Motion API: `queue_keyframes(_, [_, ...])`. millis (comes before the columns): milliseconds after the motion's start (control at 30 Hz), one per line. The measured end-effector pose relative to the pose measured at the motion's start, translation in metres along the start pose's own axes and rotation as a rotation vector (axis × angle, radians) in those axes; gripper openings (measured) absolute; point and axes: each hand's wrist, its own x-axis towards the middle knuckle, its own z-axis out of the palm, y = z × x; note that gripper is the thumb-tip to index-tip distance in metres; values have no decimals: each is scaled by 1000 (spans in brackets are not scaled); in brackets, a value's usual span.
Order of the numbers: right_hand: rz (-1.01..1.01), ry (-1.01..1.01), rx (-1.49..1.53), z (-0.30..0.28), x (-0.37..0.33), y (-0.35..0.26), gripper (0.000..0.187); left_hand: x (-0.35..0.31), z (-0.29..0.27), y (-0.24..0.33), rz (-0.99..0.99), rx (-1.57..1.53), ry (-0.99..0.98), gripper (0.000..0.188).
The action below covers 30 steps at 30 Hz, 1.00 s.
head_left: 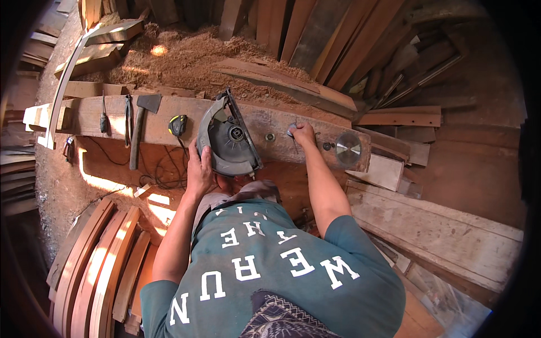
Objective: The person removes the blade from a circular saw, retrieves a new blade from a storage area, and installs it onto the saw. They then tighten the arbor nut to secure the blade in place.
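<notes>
A grey and black circular saw [228, 135] rests tilted on the wooden plank bench [315, 138], its round arbor facing up with no blade on it. My left hand [202, 172] is wrapped round its near left side, fingers partly hidden. To the right, my right hand [304, 135] pinches a small round grey metal piece [291, 129] at the plank's surface. A small metal ring [270, 137] lies between that hand and the saw. Further right are a small dark part [327, 146] and a round saw blade [348, 148], flat near the plank's end.
Left along the plank lie a screwdriver [103, 118], pliers [128, 112], a hatchet [147, 104] and a yellow-black tape measure [177, 125]. A black cable [163, 179] coils below. Sawdust [186, 62] and boards [338, 39] lie beyond; curved wooden pieces [96, 270] stand lower left.
</notes>
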Motion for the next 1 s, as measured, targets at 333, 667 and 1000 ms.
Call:
queue_keyframes(333, [-207, 272, 63, -22, -41, 60, 34, 0, 3, -8, -46, -21, -36, 53])
queue_keyframes(667, [-116, 241, 111, -18, -49, 64, 36, 3, 2, -9, 24, -49, -21, 55])
queue_keyframes(1000, [-162, 323, -100, -28, -48, 101, 55, -2, 0, -6, -84, 1, 31, 59])
